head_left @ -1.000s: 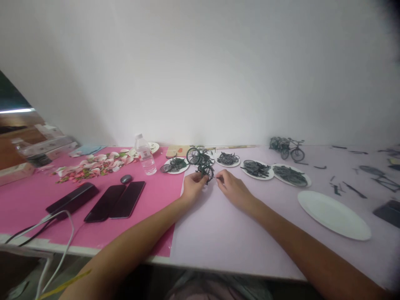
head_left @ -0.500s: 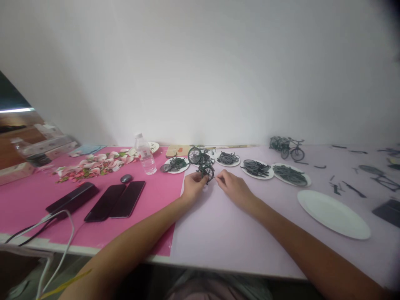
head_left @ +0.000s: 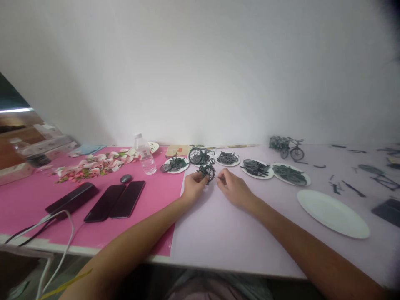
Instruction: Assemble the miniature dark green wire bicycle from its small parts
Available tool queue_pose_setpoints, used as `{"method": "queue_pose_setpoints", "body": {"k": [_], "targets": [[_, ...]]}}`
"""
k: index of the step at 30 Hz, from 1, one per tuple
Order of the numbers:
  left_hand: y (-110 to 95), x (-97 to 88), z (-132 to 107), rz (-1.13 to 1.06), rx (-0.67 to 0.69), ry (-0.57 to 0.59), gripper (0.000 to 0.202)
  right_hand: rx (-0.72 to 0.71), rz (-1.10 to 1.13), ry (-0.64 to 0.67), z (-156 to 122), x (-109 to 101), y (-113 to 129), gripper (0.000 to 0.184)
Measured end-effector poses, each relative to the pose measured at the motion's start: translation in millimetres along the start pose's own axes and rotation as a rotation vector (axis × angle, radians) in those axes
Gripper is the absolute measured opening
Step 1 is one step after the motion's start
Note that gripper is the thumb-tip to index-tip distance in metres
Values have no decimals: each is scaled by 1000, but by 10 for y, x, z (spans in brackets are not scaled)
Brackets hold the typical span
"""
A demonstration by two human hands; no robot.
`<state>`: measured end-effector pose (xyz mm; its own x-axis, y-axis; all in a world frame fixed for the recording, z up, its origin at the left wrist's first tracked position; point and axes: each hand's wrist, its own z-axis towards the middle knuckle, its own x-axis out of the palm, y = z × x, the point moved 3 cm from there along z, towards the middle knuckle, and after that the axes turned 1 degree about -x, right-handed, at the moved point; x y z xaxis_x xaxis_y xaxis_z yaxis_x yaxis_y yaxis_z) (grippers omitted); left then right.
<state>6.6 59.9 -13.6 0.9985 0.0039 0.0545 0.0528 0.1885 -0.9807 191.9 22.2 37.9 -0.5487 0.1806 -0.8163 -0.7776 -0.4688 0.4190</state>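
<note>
My left hand pinches a small dark green model bicycle part with a wheel, held just above the pale table. My right hand is closed beside it, its fingertips pinched on a thin dark piece at the wheel's right side. Both hands meet in the middle of the table, in front of several small white plates of dark parts. A partly built green model bicycle stands just behind my hands.
A pink mat on the left carries three dark phones, a water bottle, a grey mouse and pink flowers. An empty white plate lies at right. A finished model bicycle stands at the back.
My hands and the wheel piece have barely shifted; my right fingertips have closed in slightly on the thin piece. The view has tilted a little.
</note>
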Motion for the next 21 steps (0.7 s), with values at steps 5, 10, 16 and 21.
{"method": "queue_pose_setpoints", "body": {"k": [5, 10, 16, 21], "targets": [[17, 0, 13, -19, -5, -8, 37, 11, 13, -4, 12, 51, -41, 8], [13, 6, 9, -29, -27, 4, 35, -1, -55, -8, 39, 70, -50, 14], [-23, 21, -8, -19, -56, 19, 36, 3, -187, -8, 59, 68, -42, 32], [-69, 22, -10, -113, -100, 33, 41, -22, -126, -40, 58, -34, -26, 37]]}}
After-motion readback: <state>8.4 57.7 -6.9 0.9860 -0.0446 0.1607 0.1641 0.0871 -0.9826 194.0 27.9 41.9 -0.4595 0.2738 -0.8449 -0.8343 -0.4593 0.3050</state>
